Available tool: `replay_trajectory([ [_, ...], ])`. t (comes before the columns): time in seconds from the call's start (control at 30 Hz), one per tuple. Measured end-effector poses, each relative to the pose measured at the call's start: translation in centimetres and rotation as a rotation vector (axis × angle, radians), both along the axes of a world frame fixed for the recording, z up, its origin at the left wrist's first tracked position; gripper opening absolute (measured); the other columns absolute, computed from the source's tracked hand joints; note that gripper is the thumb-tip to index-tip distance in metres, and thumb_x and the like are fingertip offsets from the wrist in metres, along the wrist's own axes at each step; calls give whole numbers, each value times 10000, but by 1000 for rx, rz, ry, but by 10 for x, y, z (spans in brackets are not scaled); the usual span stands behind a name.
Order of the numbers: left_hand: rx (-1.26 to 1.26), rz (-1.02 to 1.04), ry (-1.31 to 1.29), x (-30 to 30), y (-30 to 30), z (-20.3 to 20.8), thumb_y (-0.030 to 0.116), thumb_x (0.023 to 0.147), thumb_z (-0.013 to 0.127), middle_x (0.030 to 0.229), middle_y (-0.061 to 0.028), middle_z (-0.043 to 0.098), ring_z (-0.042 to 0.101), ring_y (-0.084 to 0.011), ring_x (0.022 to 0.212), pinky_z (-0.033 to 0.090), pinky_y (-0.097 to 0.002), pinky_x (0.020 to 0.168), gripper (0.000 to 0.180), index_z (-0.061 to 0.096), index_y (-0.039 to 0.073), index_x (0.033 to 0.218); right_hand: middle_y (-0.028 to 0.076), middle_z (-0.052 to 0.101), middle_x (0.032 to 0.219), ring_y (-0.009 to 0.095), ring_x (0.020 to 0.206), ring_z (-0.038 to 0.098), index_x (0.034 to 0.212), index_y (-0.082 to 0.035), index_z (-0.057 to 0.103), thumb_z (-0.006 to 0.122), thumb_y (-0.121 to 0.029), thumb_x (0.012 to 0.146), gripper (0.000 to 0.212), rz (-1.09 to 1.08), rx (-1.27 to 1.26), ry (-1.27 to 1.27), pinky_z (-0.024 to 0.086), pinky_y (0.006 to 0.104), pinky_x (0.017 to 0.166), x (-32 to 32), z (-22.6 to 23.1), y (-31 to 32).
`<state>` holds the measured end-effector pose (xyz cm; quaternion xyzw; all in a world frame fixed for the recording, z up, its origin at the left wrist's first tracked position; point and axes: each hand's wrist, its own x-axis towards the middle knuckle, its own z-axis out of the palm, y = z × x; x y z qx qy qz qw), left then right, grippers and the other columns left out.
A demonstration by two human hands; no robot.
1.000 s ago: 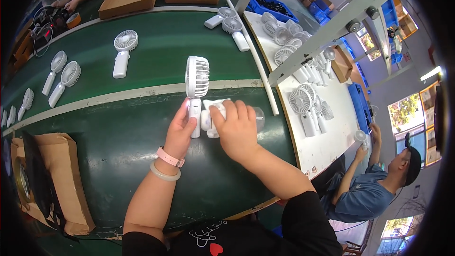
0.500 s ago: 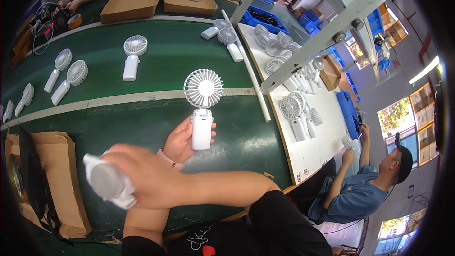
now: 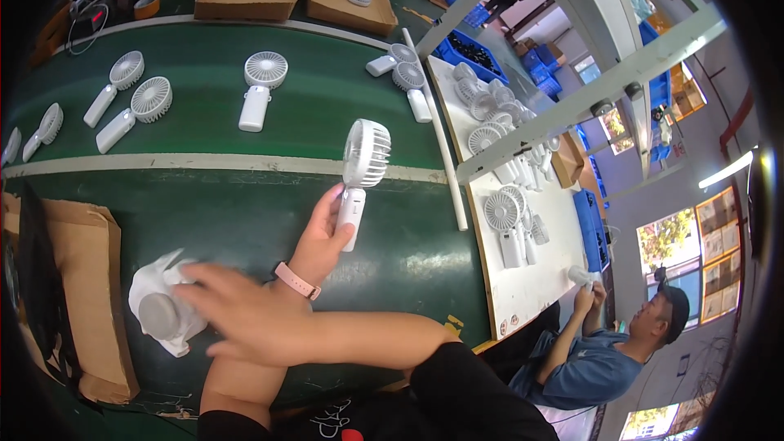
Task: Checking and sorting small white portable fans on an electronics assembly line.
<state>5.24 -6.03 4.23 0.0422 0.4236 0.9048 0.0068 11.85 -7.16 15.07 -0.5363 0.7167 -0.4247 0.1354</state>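
Note:
My left hand (image 3: pixel 327 233) is closed round the handle of a white handheld fan (image 3: pixel 366 155), held upright above the green bench with its round grille turned partly sideways. A pink band is on that wrist. My right forearm crosses over the left one. My right hand (image 3: pixel 241 306), somewhat blurred, has its fingers spread beside a crumpled white cloth (image 3: pixel 184 335) with a grey round-ended object (image 3: pixel 158 316) in it. The fingertips overlap the cloth's edge in the picture; whether they touch it I cannot tell.
Several white fans, one of them a fan (image 3: pixel 265 72), lie on the green belt (image 3: pixel 327 106) beyond the pale strip. An open cardboard box (image 3: pixel 90 294) stands at the left. More fans cover the white table (image 3: pixel 523 278) at right, where a co-worker (image 3: pixel 612 351) handles something white.
My right hand has let go of the cloth-wrapped object, which now rests on the bench. My left hand has turned the fan sideways. The whole view has shifted slightly.

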Motion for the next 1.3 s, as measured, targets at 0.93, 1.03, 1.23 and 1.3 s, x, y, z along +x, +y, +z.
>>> replay_trajectory([
  [0.93,-1127,600,368,26,21,28,-16,639,684,1108,-179,343,409,-314,981,381,-389,844,592,398,30,1155,102,550,1133,150,1012,540,1198,-12,407,561,7,819,409,-609,-743,-1129,420,280,881,-102,-70,149],
  [1.03,-1074,575,377,26,21,21,-4,635,693,1126,-184,332,403,-321,992,377,-392,852,616,383,33,1166,99,562,1125,147,1011,548,1202,-2,420,550,7,822,401,-572,-718,-1154,415,277,892,-104,-75,155],
  [1.23,-1101,547,363,26,20,19,-8,634,693,1161,-196,313,381,-329,1030,368,-404,871,646,354,35,1182,96,585,1081,143,974,566,1176,4,448,559,-5,820,373,-592,-649,-1071,423,276,883,-105,-80,156],
  [1.3,-1092,549,360,26,20,17,-14,629,693,1174,-199,307,375,-333,1043,366,-411,876,669,336,38,1192,95,584,1082,143,969,568,1177,4,447,562,-9,820,375,-577,-633,-1043,425,277,879,-106,-80,156],
])
